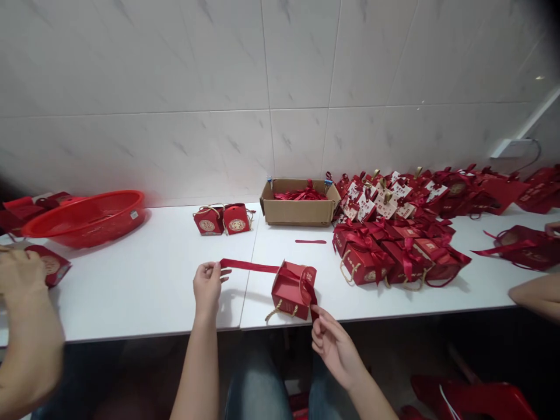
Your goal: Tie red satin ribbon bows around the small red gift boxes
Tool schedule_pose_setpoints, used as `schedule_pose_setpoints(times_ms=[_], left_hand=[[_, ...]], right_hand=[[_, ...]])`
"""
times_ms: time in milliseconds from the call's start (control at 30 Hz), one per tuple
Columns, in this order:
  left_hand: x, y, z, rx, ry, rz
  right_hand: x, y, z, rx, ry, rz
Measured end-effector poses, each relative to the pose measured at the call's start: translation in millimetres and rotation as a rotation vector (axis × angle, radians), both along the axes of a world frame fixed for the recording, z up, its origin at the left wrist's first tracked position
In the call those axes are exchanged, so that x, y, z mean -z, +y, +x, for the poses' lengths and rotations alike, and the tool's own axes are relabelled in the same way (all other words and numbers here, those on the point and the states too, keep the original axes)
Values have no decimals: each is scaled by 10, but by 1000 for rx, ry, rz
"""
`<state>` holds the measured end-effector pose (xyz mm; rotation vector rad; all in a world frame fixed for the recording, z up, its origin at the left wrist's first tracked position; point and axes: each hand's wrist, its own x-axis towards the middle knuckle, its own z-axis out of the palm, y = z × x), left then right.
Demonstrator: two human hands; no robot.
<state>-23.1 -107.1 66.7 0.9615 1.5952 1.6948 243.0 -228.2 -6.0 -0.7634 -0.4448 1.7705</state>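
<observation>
With the left hand [207,287] and right hand [333,344] each pinching a ribbon [249,266] end, keep it taut and centred over the box [291,290].

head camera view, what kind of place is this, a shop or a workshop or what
Probably a makeshift packing room for gift boxes, not a shop. A plain white table stands against a tiled wall, finished red boxes are piled on it, and a cardboard box holds spare ribbons. The hands are pulling a ribbon round a box.
</observation>
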Motion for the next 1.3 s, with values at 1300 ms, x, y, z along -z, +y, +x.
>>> schedule_pose_setpoints(times_ms=[1300], left_hand=[[-233, -70, 774, 820, 308, -129]], right_hand=[[-710, 671, 404, 118, -1241, 681]])
